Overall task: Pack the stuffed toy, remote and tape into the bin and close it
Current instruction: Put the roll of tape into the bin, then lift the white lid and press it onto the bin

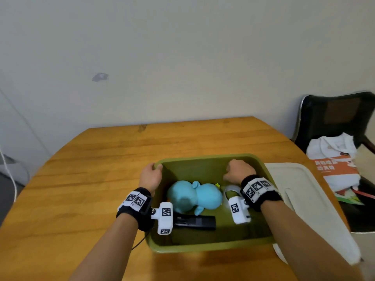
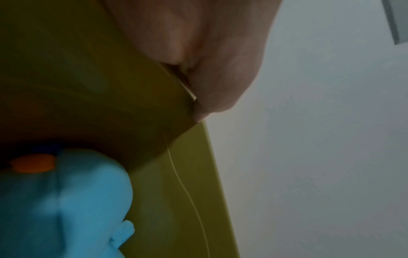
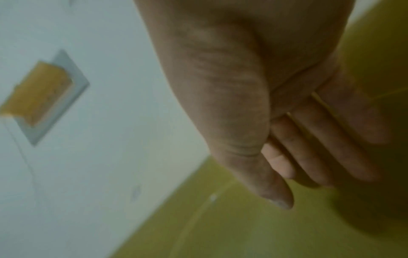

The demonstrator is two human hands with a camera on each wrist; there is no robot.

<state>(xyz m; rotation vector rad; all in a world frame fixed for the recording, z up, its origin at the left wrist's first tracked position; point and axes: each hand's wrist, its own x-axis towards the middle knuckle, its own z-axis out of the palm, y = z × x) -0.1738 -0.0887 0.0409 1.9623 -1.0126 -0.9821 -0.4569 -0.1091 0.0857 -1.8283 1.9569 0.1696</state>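
Observation:
An olive green bin (image 1: 203,247) stands on the wooden table (image 1: 81,179). Inside lie a blue stuffed toy (image 1: 194,196), a black remote (image 1: 196,221) in front of it, and a clear tape roll (image 1: 229,190), partly hidden by my right wrist camera. My left hand (image 1: 151,175) grips the bin's left rim near the far corner, thumb inside. My right hand (image 1: 238,171) hovers over the bin's far right part, fingers curled, holding nothing. The left wrist view shows the toy (image 2: 66,200) and the bin wall (image 2: 187,174). In the right wrist view the curled fingers (image 3: 309,148) hang above the bin floor (image 3: 243,227).
The bin's white lid (image 1: 304,199) lies flat on the table, right of the bin, under my right forearm. A black chair (image 1: 334,118) with white and orange bags (image 1: 334,165) stands at the table's right. A wall runs behind the table.

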